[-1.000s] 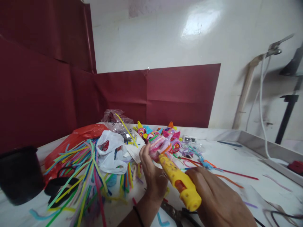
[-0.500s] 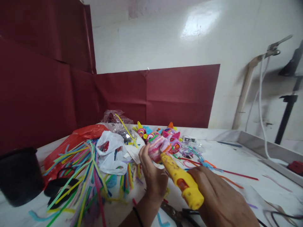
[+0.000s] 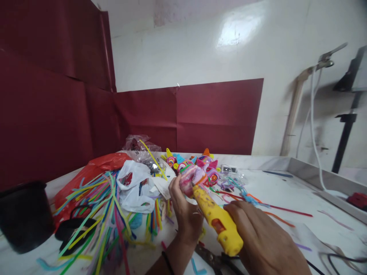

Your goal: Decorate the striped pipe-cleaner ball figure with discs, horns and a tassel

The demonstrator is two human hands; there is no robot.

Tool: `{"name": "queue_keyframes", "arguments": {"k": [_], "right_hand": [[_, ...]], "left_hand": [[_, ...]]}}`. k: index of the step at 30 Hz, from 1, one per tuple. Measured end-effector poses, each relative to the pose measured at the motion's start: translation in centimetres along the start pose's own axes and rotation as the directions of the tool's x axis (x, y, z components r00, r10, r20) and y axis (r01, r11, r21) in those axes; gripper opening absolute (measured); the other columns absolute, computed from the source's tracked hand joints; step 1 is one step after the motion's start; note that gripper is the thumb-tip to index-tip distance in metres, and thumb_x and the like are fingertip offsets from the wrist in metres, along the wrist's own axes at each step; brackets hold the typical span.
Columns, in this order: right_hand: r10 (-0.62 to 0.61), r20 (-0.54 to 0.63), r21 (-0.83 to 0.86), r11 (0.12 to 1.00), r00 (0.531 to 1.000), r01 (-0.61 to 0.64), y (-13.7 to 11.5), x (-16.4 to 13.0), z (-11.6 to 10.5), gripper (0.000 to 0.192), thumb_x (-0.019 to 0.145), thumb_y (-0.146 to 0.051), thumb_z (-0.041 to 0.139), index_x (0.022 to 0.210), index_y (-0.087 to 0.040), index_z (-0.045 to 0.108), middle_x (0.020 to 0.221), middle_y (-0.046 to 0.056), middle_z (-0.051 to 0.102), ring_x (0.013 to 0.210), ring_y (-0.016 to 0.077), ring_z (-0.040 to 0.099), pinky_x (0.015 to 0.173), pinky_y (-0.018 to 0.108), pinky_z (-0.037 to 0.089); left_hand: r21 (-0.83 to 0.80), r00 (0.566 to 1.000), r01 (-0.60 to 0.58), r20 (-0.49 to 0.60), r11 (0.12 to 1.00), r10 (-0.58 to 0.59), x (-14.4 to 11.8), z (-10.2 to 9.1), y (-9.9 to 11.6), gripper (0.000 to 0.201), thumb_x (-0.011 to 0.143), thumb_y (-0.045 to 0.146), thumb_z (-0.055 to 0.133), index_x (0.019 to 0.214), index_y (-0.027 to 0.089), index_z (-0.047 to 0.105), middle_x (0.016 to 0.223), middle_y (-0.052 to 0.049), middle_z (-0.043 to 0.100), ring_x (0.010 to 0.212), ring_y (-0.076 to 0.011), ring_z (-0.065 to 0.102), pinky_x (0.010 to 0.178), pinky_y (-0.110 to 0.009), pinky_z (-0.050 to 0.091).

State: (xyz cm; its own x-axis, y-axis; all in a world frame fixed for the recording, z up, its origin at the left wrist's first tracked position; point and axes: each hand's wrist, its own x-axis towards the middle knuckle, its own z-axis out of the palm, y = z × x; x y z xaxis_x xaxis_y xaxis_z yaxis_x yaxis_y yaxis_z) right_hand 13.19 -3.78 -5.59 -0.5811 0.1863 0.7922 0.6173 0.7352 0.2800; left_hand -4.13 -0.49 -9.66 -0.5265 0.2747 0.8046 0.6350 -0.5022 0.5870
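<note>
Gripping pink craft piece (image 3: 191, 178) – left hand (image 3: 185, 214); right hand (image 3: 258, 238) holding glue gun (image 3: 216, 220) – cluttered white table (image 3: 286, 198), maroon-papered wall (image 3: 218, 114).

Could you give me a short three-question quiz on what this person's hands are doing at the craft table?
1. True or false: the right hand holds a yellow glue gun.
2. The left hand grips: A) the scissors, B) a pink pipe-cleaner craft piece, C) the black pot.
3. Fill in: the gun's nozzle points at the ____ held by the left hand.

Key:
1. True.
2. B; the scissors lie on the table under the wrists, and the pot stands far left.
3. Craft piece; whether the tip touches it cannot be told.
</note>
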Motion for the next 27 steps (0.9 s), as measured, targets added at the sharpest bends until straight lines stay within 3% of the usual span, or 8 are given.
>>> {"name": "queue_keyframes", "arguments": {"k": [17, 27], "right_hand": [[0.015, 0.03, 0.039, 0.999, 0.999, -0.016, -0.56, 0.24, 0.09, 0.024, 0.089, -0.005, 0.042, 0.105, -0.018, 0.053, 0.085, 0.006, 0.062, 0.072, 0.0214, 0.059, 0.062, 0.03, 0.047], [-0.016, 0.028, 0.054, 0.998, 0.999, 0.014, -0.46, 0.11, 0.44, 0.018, 0.096, -0.013, 0.038, 0.103, -0.019, 0.053, 0.083, 0.006, 0.061, 0.069, 0.0227, 0.059, 0.059, 0.033, 0.046]], "left_hand": [[0.133, 0.996, -0.085, -0.002, 0.988, 0.086, -0.07, -0.21, 0.11, 0.062, 0.08, 0.019, 0.061, 0.138, 0.019, 0.04, 0.132, -0.017, 0.051, 0.125, -0.0309, 0.051, 0.103, -0.047, 0.044], [0.111, 0.995, -0.1, 0.023, 0.989, 0.098, -0.06, -0.24, 0.24, 0.075, 0.075, 0.025, 0.071, 0.141, 0.026, 0.037, 0.133, -0.015, 0.049, 0.124, -0.0354, 0.051, 0.102, -0.054, 0.044]]}}
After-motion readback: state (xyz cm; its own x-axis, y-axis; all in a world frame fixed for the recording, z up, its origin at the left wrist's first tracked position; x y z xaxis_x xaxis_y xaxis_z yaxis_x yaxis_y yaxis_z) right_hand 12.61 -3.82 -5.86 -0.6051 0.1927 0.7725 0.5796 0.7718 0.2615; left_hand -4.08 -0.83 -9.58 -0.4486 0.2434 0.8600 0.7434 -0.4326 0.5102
